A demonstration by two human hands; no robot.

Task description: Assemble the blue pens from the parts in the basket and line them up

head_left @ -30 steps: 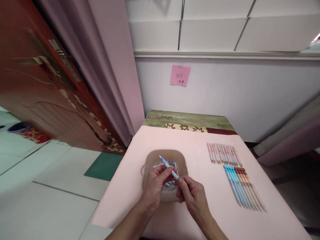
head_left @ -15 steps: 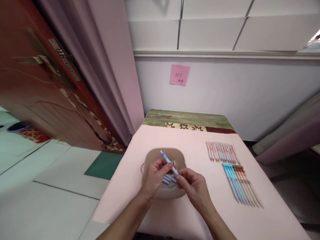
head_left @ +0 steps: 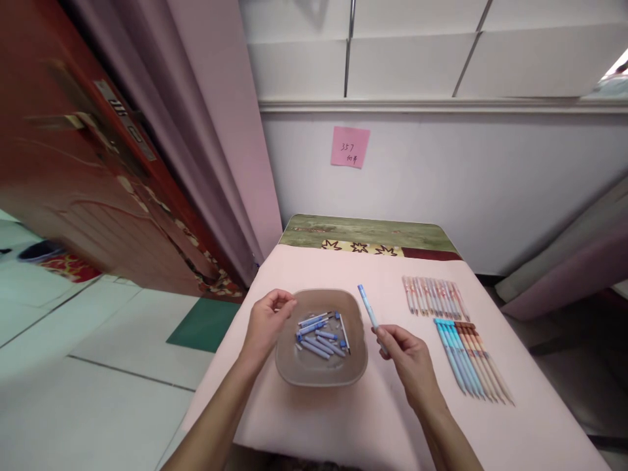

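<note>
My right hand (head_left: 405, 353) pinches a light blue pen barrel (head_left: 367, 306) near its lower end, to the right of a plastic basin. The barrel tilts up and to the left, its darker blue end on top. My left hand (head_left: 267, 324) is at the basin's left rim, fingers curled and thumb against the index finger; anything between them is hidden. Inside the greyish translucent basin (head_left: 321, 378) lie several blue pen barrels (head_left: 314, 348), thin refills (head_left: 345, 332) and small dark blue pieces (head_left: 343, 343).
On the pink-covered table (head_left: 343, 422), a row of pens with blue and brown tops (head_left: 471, 360) lies at the right. Behind it is a row of pale patterned pens (head_left: 434, 297). A pink note (head_left: 350, 147) sticks to the wall, and a red door (head_left: 98, 163) stands left.
My hands have moved apart, the left to the basin's left rim, the right out past its right side with the pen barrel. The basin's contents now show more fully.
</note>
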